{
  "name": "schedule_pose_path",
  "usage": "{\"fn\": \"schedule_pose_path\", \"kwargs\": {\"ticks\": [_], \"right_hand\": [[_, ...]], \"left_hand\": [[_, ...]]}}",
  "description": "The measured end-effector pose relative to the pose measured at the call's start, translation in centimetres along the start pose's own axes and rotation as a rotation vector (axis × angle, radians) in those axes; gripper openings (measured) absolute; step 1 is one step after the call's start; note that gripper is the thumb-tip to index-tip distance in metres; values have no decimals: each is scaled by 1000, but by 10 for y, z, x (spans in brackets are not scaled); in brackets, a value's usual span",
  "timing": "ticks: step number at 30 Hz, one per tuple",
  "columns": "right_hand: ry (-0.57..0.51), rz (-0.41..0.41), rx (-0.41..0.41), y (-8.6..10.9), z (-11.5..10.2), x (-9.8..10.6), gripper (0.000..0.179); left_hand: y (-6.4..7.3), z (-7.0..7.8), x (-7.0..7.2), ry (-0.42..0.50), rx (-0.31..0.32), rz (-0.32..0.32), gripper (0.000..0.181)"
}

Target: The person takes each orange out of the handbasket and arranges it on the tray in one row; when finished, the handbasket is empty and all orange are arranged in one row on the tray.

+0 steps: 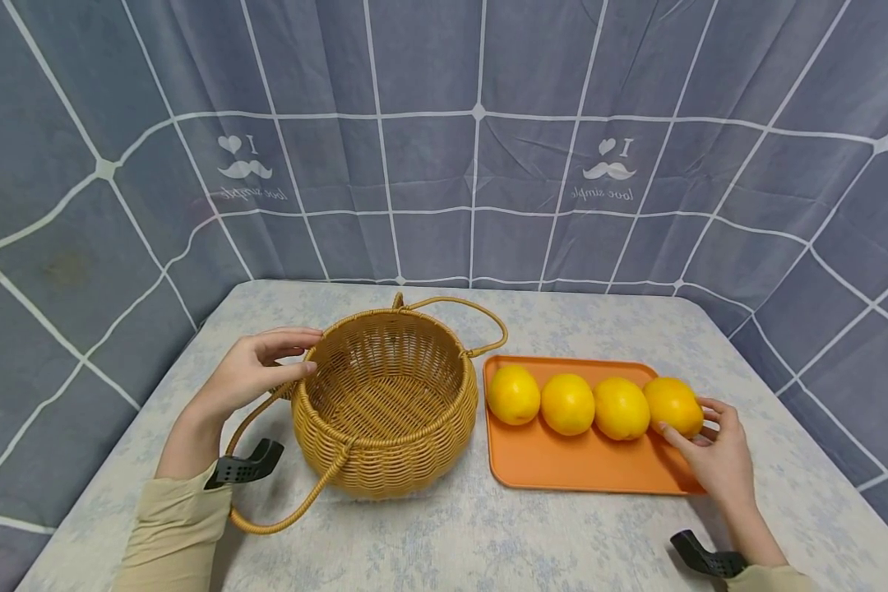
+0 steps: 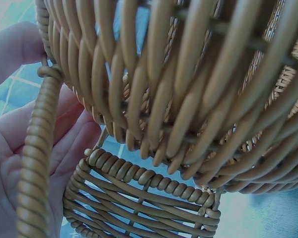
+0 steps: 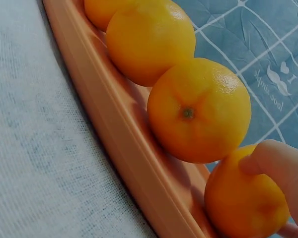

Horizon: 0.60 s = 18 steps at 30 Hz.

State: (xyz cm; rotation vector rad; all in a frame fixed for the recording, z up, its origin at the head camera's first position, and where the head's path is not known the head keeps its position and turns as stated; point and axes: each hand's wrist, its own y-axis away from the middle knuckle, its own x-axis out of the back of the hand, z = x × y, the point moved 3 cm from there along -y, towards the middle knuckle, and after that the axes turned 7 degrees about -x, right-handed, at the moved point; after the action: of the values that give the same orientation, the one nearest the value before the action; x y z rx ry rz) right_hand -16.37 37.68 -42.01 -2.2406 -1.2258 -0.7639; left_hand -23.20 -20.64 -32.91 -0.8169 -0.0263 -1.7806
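Observation:
A round wicker basket [image 1: 385, 460] with looped handles stands on the table, its inside bare. At its left rim my left hand [image 1: 255, 370] holds on with thumb and fingers; in the left wrist view the hand [image 2: 25, 144] is partly behind the handle and woven wall. To the right lies an orange plastic tray [image 1: 562, 469] bearing a row of several oranges [image 1: 568, 404]. My right hand [image 1: 718, 456] grips the rightmost orange [image 1: 672, 404], the thumb on its near side and the fingers around its right side. In the right wrist view this orange [image 3: 243, 198] sits beside its neighbour [image 3: 198, 111].
The table [image 1: 429, 543] has a pale patterned cloth. A grey-blue checked curtain [image 1: 429, 164] hangs behind it and along both sides. One basket handle [image 1: 459, 302] reaches out toward the tray; another handle [image 1: 289, 518] juts toward the near left.

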Motion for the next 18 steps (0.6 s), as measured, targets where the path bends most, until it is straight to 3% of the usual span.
{"fn": "schedule_pose_path", "kwargs": {"ticks": [8, 14, 18], "right_hand": [[76, -95, 9, -1, -6, 9, 81], [145, -191, 45, -4, -15, 20, 87], [208, -226, 104, -10, -22, 28, 85]], "left_hand": [[1, 1, -2, -3, -10, 0, 38], [2, 4, -3, -4, -63, 18, 36], [3, 9, -4, -58, -102, 21, 33]]}}
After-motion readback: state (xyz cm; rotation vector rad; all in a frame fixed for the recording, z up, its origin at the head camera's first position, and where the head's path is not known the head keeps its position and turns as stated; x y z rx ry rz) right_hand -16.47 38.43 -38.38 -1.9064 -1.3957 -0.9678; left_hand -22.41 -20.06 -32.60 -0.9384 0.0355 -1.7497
